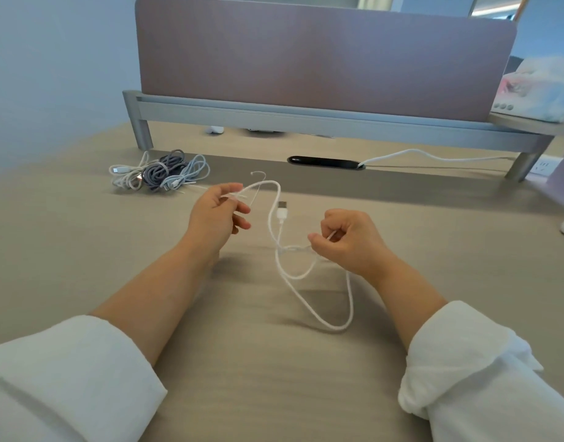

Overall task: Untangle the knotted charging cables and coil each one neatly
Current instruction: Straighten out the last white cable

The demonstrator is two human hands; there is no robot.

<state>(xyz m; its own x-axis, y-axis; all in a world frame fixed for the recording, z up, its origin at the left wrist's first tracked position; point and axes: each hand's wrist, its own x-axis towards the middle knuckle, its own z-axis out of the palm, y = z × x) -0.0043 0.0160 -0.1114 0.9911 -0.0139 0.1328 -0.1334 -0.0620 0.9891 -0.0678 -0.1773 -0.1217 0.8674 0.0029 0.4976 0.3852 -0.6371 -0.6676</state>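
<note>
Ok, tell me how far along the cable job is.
Apparently done: three bundled cables lie together at the far left of the desk. In hand: left hand and right hand each pinch the white USB cable, its plug between them, a loose loop hanging below. Left: its strands cross by the right hand, and it is not yet coiled.

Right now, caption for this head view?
Left hand and right hand pinch a white USB cable over the desk, near other cables.

Both hands, left hand (218, 212) and right hand (347, 240), pinch one white cable (285, 272) above the desk (83, 250).
</note>
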